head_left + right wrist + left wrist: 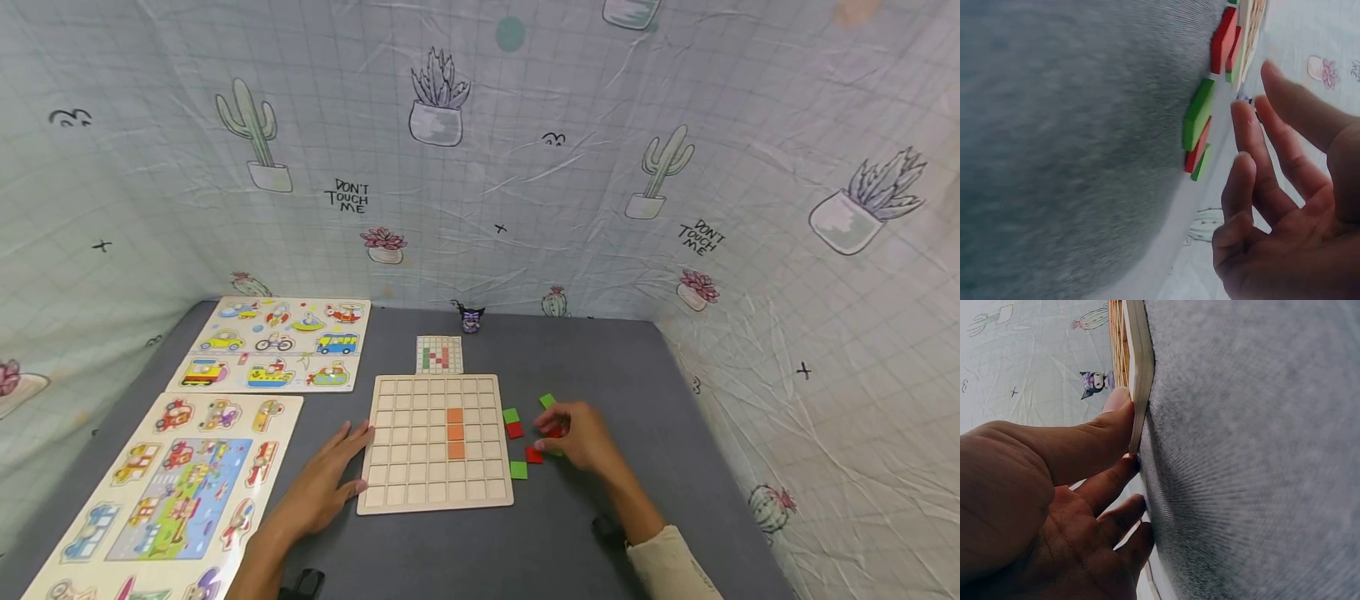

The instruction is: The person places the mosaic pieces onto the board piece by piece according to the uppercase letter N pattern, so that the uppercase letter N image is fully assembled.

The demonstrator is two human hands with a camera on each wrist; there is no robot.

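A wrinkled, pale sheet (495, 183) rises behind the dark grey table (600, 358) and along its left and right sides, printed with a faint grid, potted cacti (250, 117), succulents (384, 239) and "DON'T TOUCH ME" lettering (348, 197). Soft light looks warmer to the table's right.

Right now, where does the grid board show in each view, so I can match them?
Head: lower half, just left of centre, the grid board.
Left wrist: top, left of centre, seen edge-on, touched by the left hand.
Right wrist: upper right, edge-on, beyond the tiles.
Shared landmark: the gray table, in all three.
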